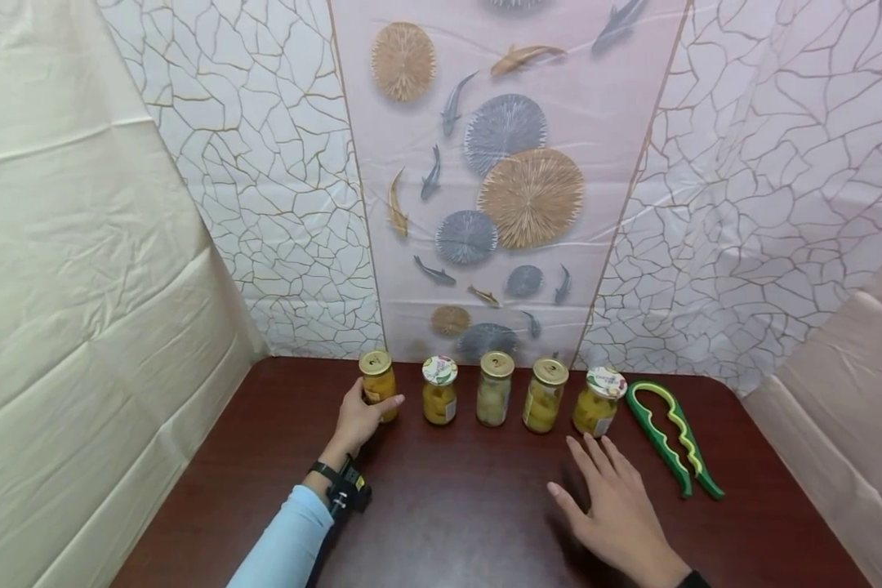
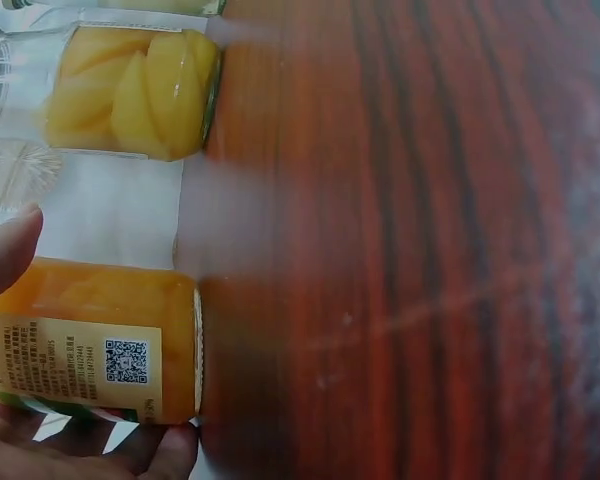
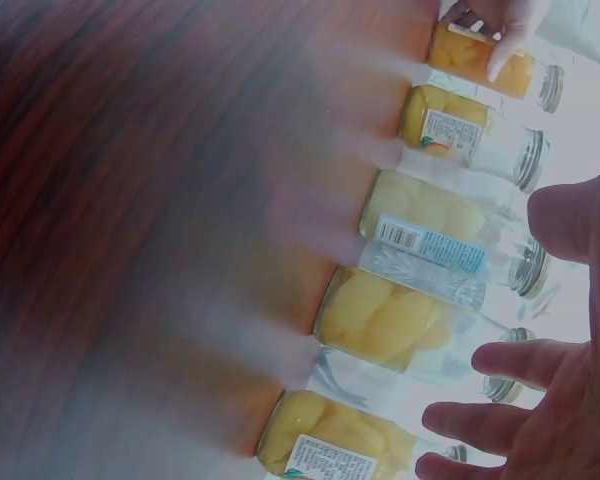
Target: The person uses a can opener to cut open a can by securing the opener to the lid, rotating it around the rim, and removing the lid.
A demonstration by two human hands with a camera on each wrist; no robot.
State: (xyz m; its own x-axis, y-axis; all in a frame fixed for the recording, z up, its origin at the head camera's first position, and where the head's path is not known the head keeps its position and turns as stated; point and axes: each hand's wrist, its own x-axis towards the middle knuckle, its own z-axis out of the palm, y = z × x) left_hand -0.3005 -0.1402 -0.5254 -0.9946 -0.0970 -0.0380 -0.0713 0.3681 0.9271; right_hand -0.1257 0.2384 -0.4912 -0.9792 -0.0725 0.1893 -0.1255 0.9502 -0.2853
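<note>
At the left end of a row of glass jars, my left hand (image 1: 358, 418) grips a jar of orange fruit (image 1: 379, 385) with a gold lid. In the left wrist view its thumb (image 2: 8, 255) lies along one side and the fingers (image 2: 165, 455) along the other, with the label facing the camera. My right hand (image 1: 612, 508) is held low with spread fingers, holding nothing. Its fingertips come just in front of the rightmost jar (image 1: 596, 408), which has yellow fruit and a patterned white lid.
Between those two stand a yellow-fruit jar with a patterned lid (image 1: 439, 400), a jar of pale fruit (image 1: 493, 396) and a gold-lidded yellow-fruit jar (image 1: 542, 404). A green jar opener (image 1: 657, 437) lies right of the row on the dark wooden table (image 1: 441, 506). Patterned cloth (image 1: 301, 204) hangs behind.
</note>
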